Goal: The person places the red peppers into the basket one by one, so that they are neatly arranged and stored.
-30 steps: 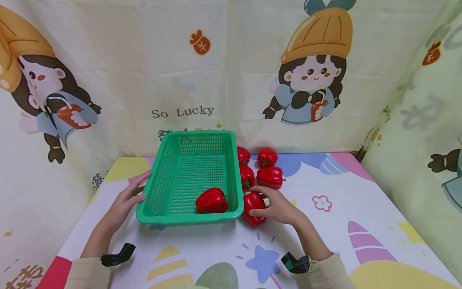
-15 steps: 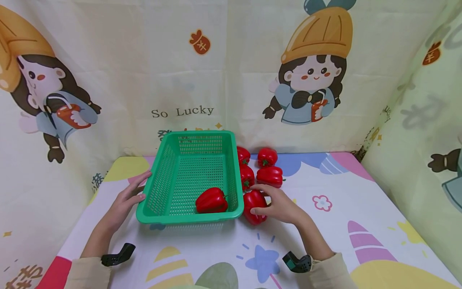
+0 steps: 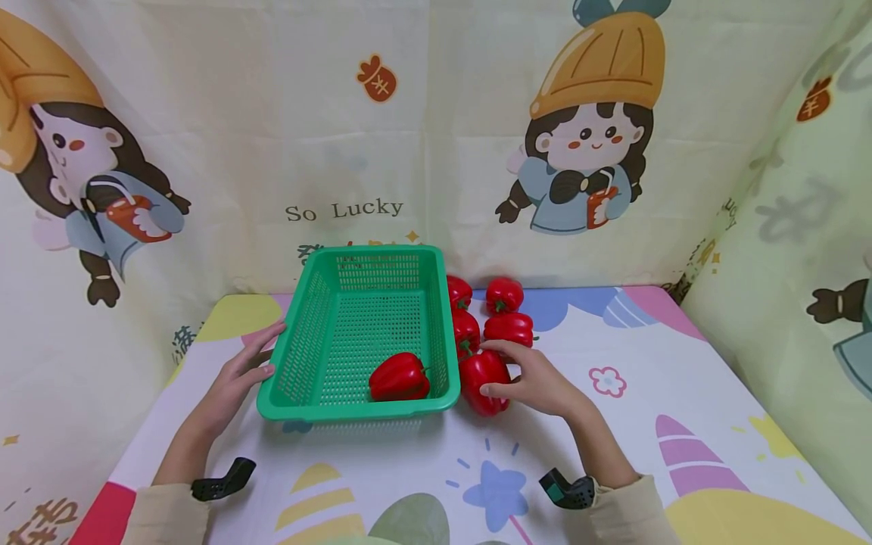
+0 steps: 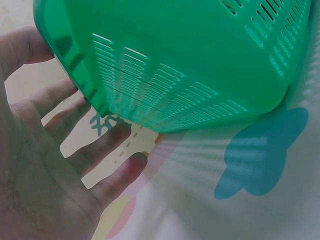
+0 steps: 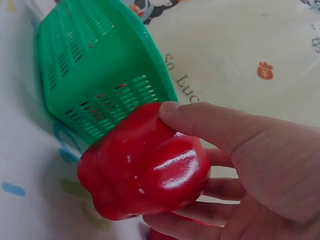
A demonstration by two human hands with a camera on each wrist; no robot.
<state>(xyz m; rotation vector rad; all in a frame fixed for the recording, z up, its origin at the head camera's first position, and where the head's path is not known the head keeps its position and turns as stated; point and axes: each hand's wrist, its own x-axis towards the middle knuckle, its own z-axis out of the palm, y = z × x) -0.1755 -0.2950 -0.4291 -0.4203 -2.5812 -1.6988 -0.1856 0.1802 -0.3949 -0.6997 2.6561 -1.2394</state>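
The right hand (image 3: 541, 381), right of centre, gripped a red pepper (image 3: 484, 384) between thumb and fingers, slightly higher in the frame than half a second earlier; its lobed end faced the lower edge, long axis roughly top-to-bottom. The left hand's (image 3: 230, 387) spread fingers touched the green basket (image 3: 371, 322).

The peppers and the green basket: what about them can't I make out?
Head view: left sides of two loose peppers, hidden by the green basket.
Left wrist view: most of the basket's inside, hidden by its wall.
Right wrist view: a red shape, cut off by the bottom edge.
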